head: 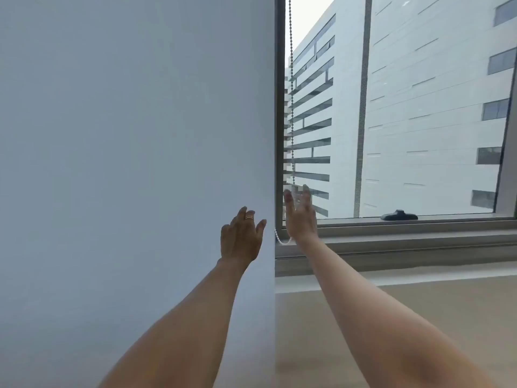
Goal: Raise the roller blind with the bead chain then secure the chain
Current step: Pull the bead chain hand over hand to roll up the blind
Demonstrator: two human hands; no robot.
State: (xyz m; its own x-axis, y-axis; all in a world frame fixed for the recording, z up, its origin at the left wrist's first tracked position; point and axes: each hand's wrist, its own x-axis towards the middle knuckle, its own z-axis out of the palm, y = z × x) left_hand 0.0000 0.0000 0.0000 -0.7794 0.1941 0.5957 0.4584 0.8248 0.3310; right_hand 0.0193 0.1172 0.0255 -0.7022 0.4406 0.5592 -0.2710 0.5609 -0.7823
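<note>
A pale roller blind [134,135] hangs fully lowered over the left part of the view. Just right of its edge, a white bead chain [292,107] drops in front of the window frame, and its bottom loop [281,239] shows beside my right wrist. My right hand [300,217] is raised at the chain's lower end, fingers spread and pointing up, holding nothing. The chain passes just above and behind its fingertips. My left hand [242,236], wearing a ring, is held up in front of the blind's right edge with its fingers apart and empty.
A grey window frame [279,107] stands right of the blind, with a black window handle [398,215] on the lower rail. A beige sill [405,303] runs below the glass. A large pale building fills the view outside.
</note>
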